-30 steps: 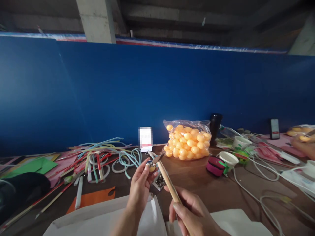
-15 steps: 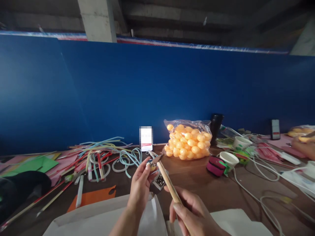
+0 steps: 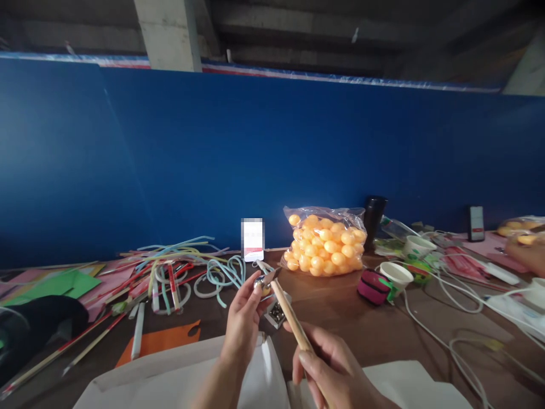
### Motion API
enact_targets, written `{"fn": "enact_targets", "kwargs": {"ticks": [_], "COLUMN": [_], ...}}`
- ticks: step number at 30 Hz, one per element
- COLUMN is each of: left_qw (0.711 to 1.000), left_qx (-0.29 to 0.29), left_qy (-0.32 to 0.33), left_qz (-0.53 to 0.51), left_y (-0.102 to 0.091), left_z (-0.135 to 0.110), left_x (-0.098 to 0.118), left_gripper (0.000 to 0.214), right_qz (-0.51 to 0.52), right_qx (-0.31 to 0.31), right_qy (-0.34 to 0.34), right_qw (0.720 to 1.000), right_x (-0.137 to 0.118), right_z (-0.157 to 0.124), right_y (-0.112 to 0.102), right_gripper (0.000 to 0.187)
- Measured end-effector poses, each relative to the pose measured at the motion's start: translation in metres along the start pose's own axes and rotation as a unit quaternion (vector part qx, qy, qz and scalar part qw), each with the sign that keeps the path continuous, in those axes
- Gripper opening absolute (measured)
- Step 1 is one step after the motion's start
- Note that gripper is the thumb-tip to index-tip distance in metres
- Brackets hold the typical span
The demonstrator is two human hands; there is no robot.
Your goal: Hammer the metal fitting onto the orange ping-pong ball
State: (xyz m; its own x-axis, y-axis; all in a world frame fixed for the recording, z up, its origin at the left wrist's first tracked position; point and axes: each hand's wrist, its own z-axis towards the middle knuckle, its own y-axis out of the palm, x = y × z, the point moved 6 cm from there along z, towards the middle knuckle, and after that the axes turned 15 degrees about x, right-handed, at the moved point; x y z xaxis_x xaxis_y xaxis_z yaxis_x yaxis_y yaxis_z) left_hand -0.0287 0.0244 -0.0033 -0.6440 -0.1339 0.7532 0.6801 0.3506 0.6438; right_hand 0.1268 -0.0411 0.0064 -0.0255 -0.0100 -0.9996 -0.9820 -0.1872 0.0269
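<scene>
My left hand (image 3: 243, 318) is closed in a pinch around a small shiny round metal piece (image 3: 260, 284), silvery with a yellowish underside. Its exact kind is unclear. In my right hand (image 3: 330, 360) is a hammer (image 3: 293, 321), gripped by its light wooden handle, which slants up and left. The dark, narrow hammer head lies right at the metal piece; I cannot tell whether they touch. Behind the handle, partly hidden, sits a small open box (image 3: 276, 316) of little metal parts. White paper (image 3: 183, 375) lies under my left forearm.
A clear bag of orange balls (image 3: 326, 247) stands behind my hands, beside a propped phone (image 3: 253, 241). Tubes and sticks (image 3: 170, 272) pile up leftward. To the right are a purple pouch (image 3: 373, 288), paper cups (image 3: 395, 276), cables (image 3: 457, 360) and another person's hand (image 3: 528, 255).
Both hands keep almost the same pose, with the hammer head still at the metal piece. Only a very slight shift shows.
</scene>
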Motion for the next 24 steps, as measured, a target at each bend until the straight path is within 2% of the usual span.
{"fn": "enact_targets", "kwargs": {"ticks": [24], "left_qw": [1.000], "left_qx": [0.004], "left_qy": [0.011], "left_qz": [0.012], "left_y": [-0.0008], "left_z": [0.0004], "left_x": [0.0003], "left_gripper": [0.046], "right_qz": [-0.010], "right_qx": [0.000], "right_qy": [0.006], "right_qw": [1.000], "right_x": [0.0003], "right_z": [0.0010], "right_y": [0.0010], "right_gripper": [0.060]}}
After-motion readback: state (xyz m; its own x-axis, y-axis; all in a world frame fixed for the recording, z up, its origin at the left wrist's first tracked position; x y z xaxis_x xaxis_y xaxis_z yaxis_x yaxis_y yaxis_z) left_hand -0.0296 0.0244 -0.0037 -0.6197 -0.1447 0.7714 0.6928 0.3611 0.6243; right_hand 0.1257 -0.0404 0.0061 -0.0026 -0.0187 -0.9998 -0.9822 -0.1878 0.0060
